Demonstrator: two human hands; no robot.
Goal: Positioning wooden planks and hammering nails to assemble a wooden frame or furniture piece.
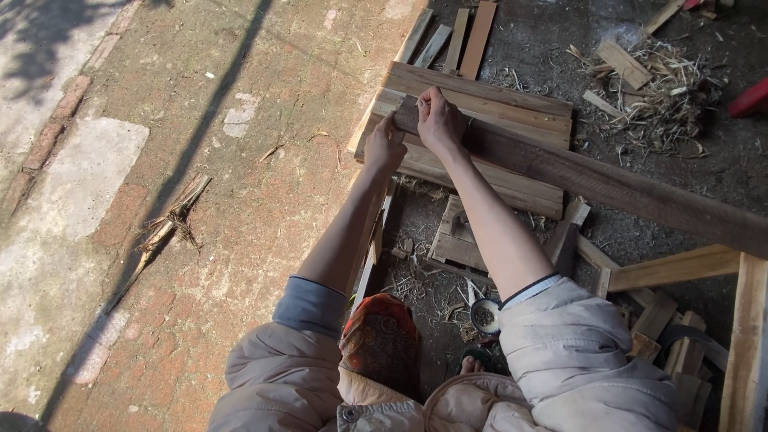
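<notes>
Left hand (384, 146) and right hand (438, 120) both pinched shut on near end of long dark wooden plank (608, 186), long axis running rightward over pale board stack (488, 108).

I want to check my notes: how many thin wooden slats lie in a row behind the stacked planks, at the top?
4. They lie side by side at the top: the first leftmost, the second, the third, and the reddish fourth rightmost. The stacked planks cover their near ends, so more may be hidden.

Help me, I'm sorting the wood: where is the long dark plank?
In the head view, the long dark plank runs from both hands at upper centre to the right edge, lying across the stacked pale boards.
</notes>
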